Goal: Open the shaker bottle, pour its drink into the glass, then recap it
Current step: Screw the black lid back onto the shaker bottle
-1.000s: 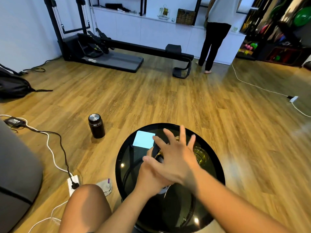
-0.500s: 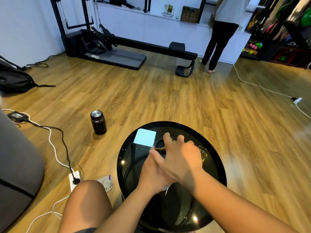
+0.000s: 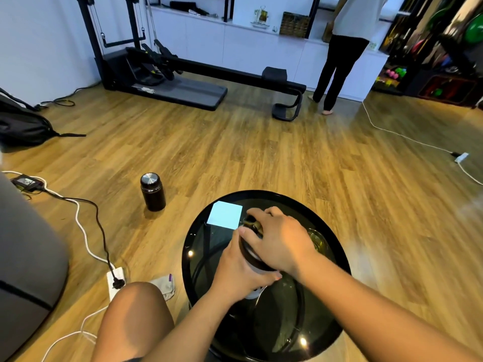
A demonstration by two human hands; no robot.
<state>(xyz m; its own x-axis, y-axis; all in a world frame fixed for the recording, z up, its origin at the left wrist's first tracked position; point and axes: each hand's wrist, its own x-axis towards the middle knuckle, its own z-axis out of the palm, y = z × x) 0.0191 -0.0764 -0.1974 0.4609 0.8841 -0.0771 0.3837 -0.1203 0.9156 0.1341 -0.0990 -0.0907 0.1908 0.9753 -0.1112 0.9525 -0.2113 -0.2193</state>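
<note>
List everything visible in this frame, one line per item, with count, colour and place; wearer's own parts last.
Shaker bottle: 1, dark lid, pale body, on the table, held by both hands.
Glass: 1, clear, on the table, partly hidden behind the right hand.
Paper square: 1, light blue, far-left part of the tabletop.
Round table: 1, black glass, directly in front.
Flask: 1, black with metal cap, upright on floor left of table.
Power strip: 1, white, floor near knee.
Backpack: 1, black, far left.
Standing person: 1, by the cabinets.
Left hand: wraps bottle body.
Right hand: grips lid.
</note>
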